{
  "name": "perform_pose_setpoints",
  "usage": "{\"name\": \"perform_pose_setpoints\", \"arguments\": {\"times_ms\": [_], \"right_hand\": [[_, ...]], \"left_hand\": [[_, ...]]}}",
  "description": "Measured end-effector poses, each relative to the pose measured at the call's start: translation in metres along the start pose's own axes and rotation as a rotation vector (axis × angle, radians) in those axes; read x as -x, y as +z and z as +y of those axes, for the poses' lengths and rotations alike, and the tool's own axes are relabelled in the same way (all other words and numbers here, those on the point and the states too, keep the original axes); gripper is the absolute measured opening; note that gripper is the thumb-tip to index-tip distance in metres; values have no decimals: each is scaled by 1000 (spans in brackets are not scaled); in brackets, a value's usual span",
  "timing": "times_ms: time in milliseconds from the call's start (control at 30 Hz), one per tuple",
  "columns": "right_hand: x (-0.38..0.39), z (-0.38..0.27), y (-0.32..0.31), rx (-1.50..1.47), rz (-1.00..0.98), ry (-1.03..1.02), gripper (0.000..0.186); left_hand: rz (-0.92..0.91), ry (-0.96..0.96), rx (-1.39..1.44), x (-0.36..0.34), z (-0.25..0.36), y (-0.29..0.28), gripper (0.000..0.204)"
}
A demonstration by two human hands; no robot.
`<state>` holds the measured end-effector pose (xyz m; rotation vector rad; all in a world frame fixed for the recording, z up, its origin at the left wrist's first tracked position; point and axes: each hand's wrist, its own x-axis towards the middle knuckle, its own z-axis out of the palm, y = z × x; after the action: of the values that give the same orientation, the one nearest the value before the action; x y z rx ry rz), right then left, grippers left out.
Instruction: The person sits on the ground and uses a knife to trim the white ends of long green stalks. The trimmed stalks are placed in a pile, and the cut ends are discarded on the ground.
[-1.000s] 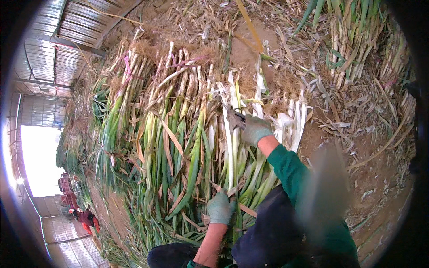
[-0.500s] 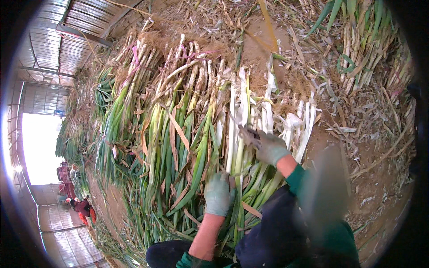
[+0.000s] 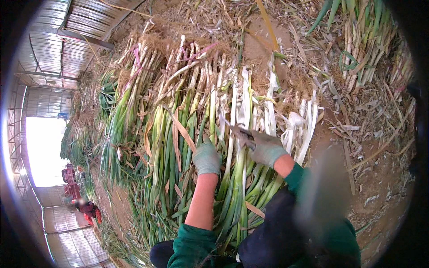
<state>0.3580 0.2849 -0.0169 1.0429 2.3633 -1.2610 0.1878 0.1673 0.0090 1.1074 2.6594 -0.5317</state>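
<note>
Long green onions (image 3: 167, 147) lie side by side on the ground, roots away from me and green leaves toward me. My left hand (image 3: 208, 159), in a pale green glove, is closed around the leafy part of an onion stalk near the middle of the row. My gloved right hand (image 3: 268, 149) grips a dark-handled cutting tool (image 3: 242, 136) with a thin blade that points away and to the left. The tool lies over white, peeled onion stalks (image 3: 246, 100). More peeled white stalks (image 3: 308, 125) lie right of that hand. My fingertips are partly hidden.
Pink ties (image 3: 136, 57) bind onion bundles at the far left. Another onion bundle (image 3: 364, 44) lies at the far right. Dry peelings (image 3: 371, 116) litter the dirt. A person (image 3: 88, 209) is by a red vehicle (image 3: 70, 181) at the left, near a bright doorway.
My left hand has moved up and left from the lower leaves to another stalk. My right hand, still holding the tool, has shifted slightly left. The view has turned a little.
</note>
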Motion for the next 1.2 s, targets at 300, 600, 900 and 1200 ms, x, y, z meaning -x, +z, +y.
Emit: {"name": "perform_pose_setpoints", "arguments": {"times_ms": [300, 600, 900, 1200], "right_hand": [[44, -2, 0, 48, -183, -15, 62], [69, -5, -6, 18, -318, -54, 58], [61, 12, 11, 52, -93, -114, 56], [-45, -16, -41, 27, -4, 61, 45]], "left_hand": [[-61, -45, 81, 34, 6, 18, 74], [-102, -88, 63, 60, -2, 28, 67], [-139, -65, 110, 65, 2, 26, 70], [-221, -98, 133, 99, 10, 10, 68]]}}
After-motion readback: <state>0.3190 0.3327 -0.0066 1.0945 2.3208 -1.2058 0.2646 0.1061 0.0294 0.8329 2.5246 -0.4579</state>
